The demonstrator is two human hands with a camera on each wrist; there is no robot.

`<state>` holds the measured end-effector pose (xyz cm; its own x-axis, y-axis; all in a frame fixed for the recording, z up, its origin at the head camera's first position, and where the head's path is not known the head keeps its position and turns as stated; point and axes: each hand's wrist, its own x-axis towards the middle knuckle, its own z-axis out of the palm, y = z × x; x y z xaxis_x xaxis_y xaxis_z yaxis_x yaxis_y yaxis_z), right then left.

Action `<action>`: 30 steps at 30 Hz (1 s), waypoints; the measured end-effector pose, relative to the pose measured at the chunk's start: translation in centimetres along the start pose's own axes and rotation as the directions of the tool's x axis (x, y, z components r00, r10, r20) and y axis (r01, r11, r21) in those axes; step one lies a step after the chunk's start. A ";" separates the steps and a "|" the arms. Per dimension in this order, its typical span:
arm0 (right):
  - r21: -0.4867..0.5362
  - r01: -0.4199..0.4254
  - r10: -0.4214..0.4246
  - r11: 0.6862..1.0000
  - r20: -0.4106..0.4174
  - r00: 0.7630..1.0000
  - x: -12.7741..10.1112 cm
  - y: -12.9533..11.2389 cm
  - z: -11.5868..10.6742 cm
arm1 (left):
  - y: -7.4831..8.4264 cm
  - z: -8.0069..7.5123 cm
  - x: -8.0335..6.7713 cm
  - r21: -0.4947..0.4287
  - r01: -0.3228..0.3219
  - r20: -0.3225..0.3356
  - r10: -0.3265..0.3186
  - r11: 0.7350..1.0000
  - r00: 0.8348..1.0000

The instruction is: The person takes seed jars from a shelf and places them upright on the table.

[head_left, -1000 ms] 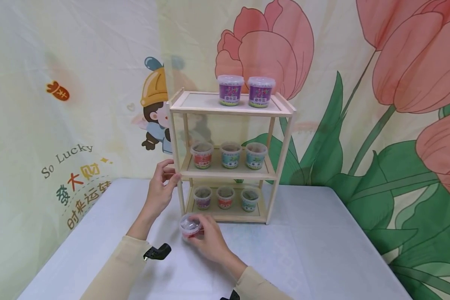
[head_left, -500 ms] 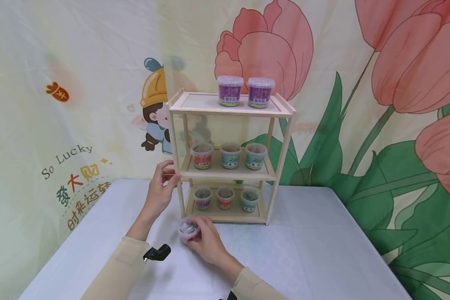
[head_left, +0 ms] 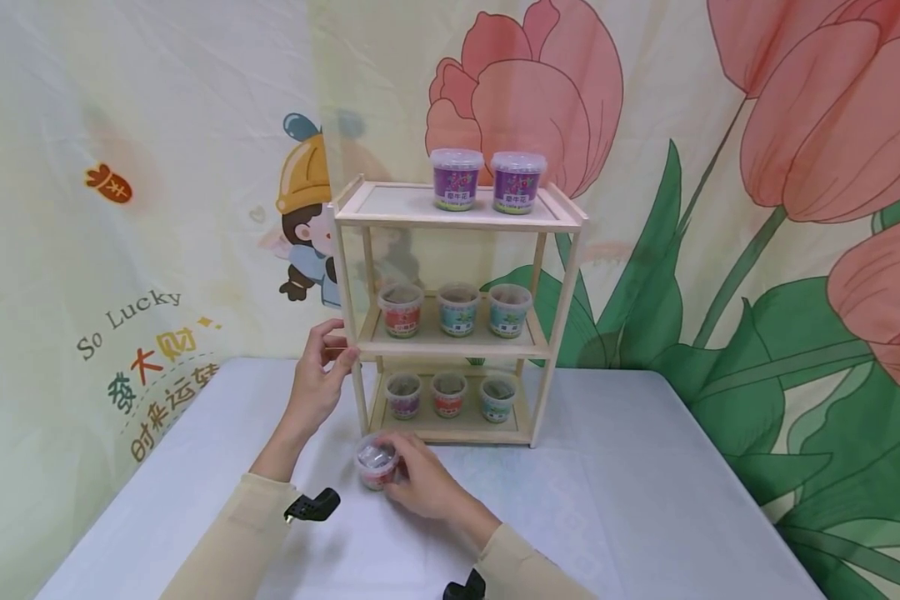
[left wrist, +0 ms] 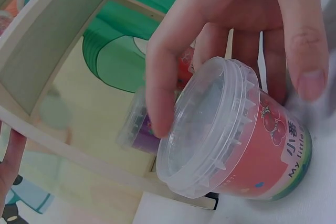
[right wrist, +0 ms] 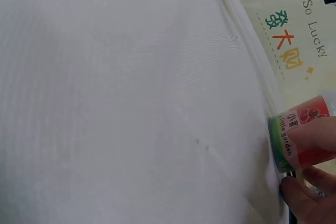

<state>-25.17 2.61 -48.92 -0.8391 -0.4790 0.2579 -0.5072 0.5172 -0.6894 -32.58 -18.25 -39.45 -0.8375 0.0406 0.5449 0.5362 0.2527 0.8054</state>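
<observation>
My right hand [head_left: 426, 482] grips a small plastic tub with a red label [head_left: 373, 478] and a translucent lid, in front of the shelf's lower left corner. The left wrist view shows this tub [left wrist: 262, 153] upright on the white cloth, one finger at its lid rim. In the right wrist view the thumb [right wrist: 315, 134] overlaps the tub's label. My left hand [head_left: 319, 375] holds the left post of the light wooden shelf rack [head_left: 450, 350] near the middle tier, thumb in front; some of its fingertips are hidden behind the post.
Two purple tubs [head_left: 454, 185] stand on the top tier. A red tub [head_left: 401, 318] and two teal ones sit on the middle tier, and three smaller-looking tubs [head_left: 448, 402] on the bottom one. A printed curtain [head_left: 645, 75] hangs behind the white-covered table [head_left: 615, 500].
The right hand and the red tub have moved slightly toward me, away from the shelf. My left hand has stayed on the post.
</observation>
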 end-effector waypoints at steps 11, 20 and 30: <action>0.043 0.028 -0.030 0.999 0.043 0.999 -0.6 -3.3 -7.7 | -0.2 -0.1 -0.1 0.025 0.004 0.012 -0.004 1.000 1.000; 0.040 0.193 -0.188 0.980 -0.110 0.976 0.4 -9.8 -19.0 | -0.3 0.0 0.1 0.007 0.002 0.009 -0.002 1.000 1.000; -0.021 0.289 -0.279 0.957 -0.338 0.899 2.5 -16.1 -27.9 | -0.2 0.0 -0.1 0.005 0.005 0.021 -0.006 1.000 1.000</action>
<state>-24.61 12.88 -18.23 -0.6790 -0.3351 0.6532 -0.7323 0.3713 -0.5708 -32.61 -18.33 -39.61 -0.8425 0.0592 0.5355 0.5311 0.2580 0.8071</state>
